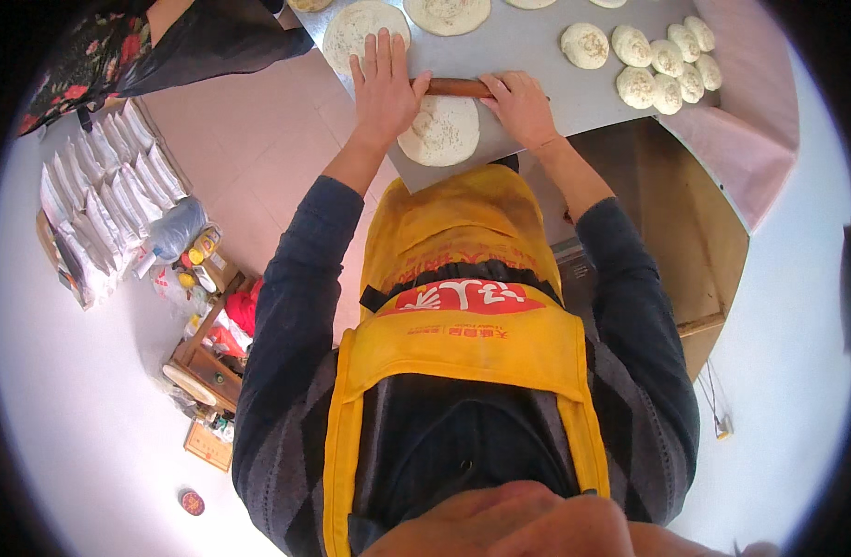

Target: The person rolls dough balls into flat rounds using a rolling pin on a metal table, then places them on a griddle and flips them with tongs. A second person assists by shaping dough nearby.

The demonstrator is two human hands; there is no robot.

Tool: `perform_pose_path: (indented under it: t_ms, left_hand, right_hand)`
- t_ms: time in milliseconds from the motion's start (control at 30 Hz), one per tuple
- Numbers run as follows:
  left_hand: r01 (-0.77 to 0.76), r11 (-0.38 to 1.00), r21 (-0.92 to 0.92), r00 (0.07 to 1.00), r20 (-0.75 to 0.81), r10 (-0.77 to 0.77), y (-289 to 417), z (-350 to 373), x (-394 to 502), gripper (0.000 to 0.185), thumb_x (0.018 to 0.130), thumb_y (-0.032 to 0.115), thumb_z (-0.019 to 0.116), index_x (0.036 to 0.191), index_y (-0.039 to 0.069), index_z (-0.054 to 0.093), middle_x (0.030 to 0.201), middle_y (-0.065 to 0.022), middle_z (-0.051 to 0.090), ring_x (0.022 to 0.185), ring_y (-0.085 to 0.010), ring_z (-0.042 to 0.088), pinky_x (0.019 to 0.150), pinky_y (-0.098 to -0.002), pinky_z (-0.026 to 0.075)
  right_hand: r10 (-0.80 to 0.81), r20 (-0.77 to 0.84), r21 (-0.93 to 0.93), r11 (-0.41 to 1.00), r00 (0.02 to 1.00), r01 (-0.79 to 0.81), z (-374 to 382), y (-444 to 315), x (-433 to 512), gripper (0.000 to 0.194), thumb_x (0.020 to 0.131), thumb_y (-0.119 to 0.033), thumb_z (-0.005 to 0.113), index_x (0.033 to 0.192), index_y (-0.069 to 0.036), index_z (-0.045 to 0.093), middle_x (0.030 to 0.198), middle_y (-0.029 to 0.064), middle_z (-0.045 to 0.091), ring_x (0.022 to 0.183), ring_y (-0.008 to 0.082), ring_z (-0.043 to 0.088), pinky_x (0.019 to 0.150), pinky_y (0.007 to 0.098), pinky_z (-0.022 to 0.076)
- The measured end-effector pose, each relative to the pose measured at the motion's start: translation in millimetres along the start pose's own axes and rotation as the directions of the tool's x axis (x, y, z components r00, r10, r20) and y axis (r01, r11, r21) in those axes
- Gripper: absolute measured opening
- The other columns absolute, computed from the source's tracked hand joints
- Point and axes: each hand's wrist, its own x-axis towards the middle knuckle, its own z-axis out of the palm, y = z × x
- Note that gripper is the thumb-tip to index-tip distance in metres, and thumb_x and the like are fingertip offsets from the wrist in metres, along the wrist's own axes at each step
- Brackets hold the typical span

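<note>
A brown wooden rolling pin lies across the far edge of a flat round of dough flecked with brown specks. My left hand is on the pin's left end, its fingers stretched forward and its thumb along the wood. Curled over the right part of the pin is my right hand, with a thin tip showing beyond it. Just past my left fingers, a larger flat dough round lies partly covered by them. Another flat round is further along the grey metal worktop.
Several small, thick dough pieces sit close together at the worktop's right. A pink cover hangs beside them. Another person's dark floral clothing shows at upper left. Below it stand rows of white packets. A wooden cabinet is at right.
</note>
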Motion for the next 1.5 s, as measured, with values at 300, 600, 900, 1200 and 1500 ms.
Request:
perform_pose_path:
  t_ms: [300, 600, 900, 1200, 1500]
  left_hand:
    - [-0.006, 0.999, -0.046, 0.968, 0.249, 0.017, -6, -22, -107, 0.081, 0.099, 0.049, 0.061, 0.159, -0.001, 0.037, 0.169, -0.0201, 0.031, 0.158, -0.0398, 0.023, 0.125, -0.0648, 0.016]
    - [-0.058, 0.998, -0.003, 0.998, 0.026, 0.058, 0, 2, -14, 0.079, 0.100, 0.048, 0.061, 0.157, -0.002, 0.039, 0.168, -0.0221, 0.032, 0.157, -0.0416, 0.025, 0.124, -0.0658, 0.018]
    - [-0.068, 0.989, -0.129, 0.887, 0.446, 0.119, 0, -68, -159, 0.075, 0.100, 0.033, 0.064, 0.159, -0.003, 0.034, 0.167, -0.0231, 0.034, 0.156, -0.0410, 0.029, 0.125, -0.0606, 0.020]
    - [0.444, 0.877, -0.186, 0.835, 0.439, -0.330, 10, -35, -57, 0.035, 0.096, 0.025, 0.065, 0.116, -0.004, 0.066, 0.118, -0.0258, 0.071, 0.109, -0.0431, 0.068, 0.091, -0.0478, 0.055]
    - [0.445, 0.878, -0.179, 0.865, 0.340, -0.369, 39, -16, -70, 0.032, 0.088, 0.027, 0.069, 0.108, 0.002, 0.070, 0.100, -0.0243, 0.074, 0.095, -0.0415, 0.072, 0.082, -0.0494, 0.056]
  right_hand:
    - [0.131, 0.007, 0.165, 0.978, 0.991, -0.130, 0, -80, -90, 0.058, 0.088, -0.021, 0.078, 0.142, -0.011, 0.057, 0.140, 0.0107, 0.059, 0.124, 0.0316, 0.058, 0.102, 0.0474, 0.0460]
    - [0.204, -0.152, -0.061, 0.975, 0.967, -0.215, 1, -38, -13, 0.063, 0.092, -0.033, 0.073, 0.146, -0.006, 0.053, 0.152, 0.0171, 0.050, 0.141, 0.0354, 0.047, 0.112, 0.0557, 0.0367]
    - [0.108, 0.241, 0.119, 0.983, 0.964, -0.140, -2, -81, -113, 0.052, 0.086, -0.016, 0.076, 0.135, -0.010, 0.060, 0.132, 0.0117, 0.063, 0.124, 0.0314, 0.059, 0.105, 0.0453, 0.0433]
    - [0.587, 0.375, 0.399, 0.596, 0.717, -0.697, -46, -45, -30, 0.038, 0.091, -0.028, 0.074, 0.120, -0.004, 0.072, 0.102, 0.0227, 0.075, 0.097, 0.0414, 0.072, 0.087, 0.0486, 0.0558]
    - [0.462, 0.152, 0.199, 0.851, 0.874, -0.485, 19, -74, -15, 0.026, 0.088, -0.018, 0.070, 0.108, -0.002, 0.070, 0.100, 0.0237, 0.073, 0.097, 0.0427, 0.070, 0.085, 0.0532, 0.0548]
